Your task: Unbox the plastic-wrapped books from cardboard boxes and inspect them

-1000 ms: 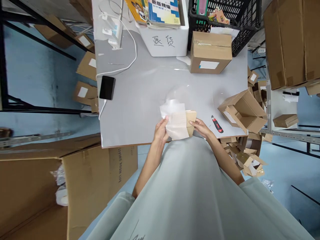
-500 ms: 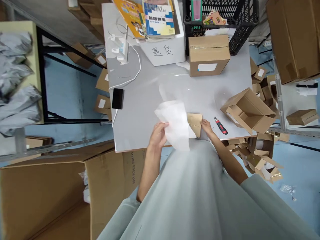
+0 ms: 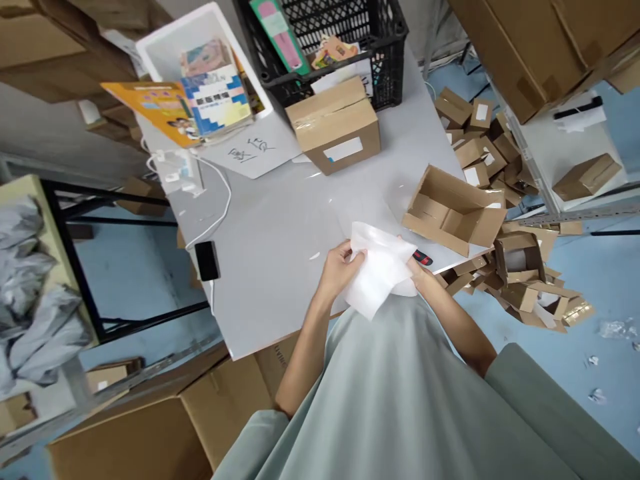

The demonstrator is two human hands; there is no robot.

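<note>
A thin, soft white sheet (image 3: 377, 270), foam or paper, hangs folded over the table's near edge, just in front of my body. My left hand (image 3: 341, 272) pinches its left side, thumb on top. At its right side is my right hand (image 3: 417, 272), closed on the sheet's edge with its fingertips partly covered. Whatever lies under the sheet is hidden. A red and black utility knife (image 3: 423, 257) rests close beyond my right hand, partly covered. An opened cardboard box (image 3: 455, 212) sits to the right of it on the table.
The grey table (image 3: 260, 267) carries a phone (image 3: 207, 261) on a cable, a power strip (image 3: 177, 172), a white bin (image 3: 265, 150) of books, a black crate (image 3: 387, 67) and a closed carton (image 3: 345, 130). Empty boxes (image 3: 537, 293) heap on the floor at right; a large carton (image 3: 135, 443) stands at lower left.
The view has turned and shifted. My hands have come closer together around the white sheet. The small brown cardboard piece at my right hand is now out of sight, and the sheet covers that spot.
</note>
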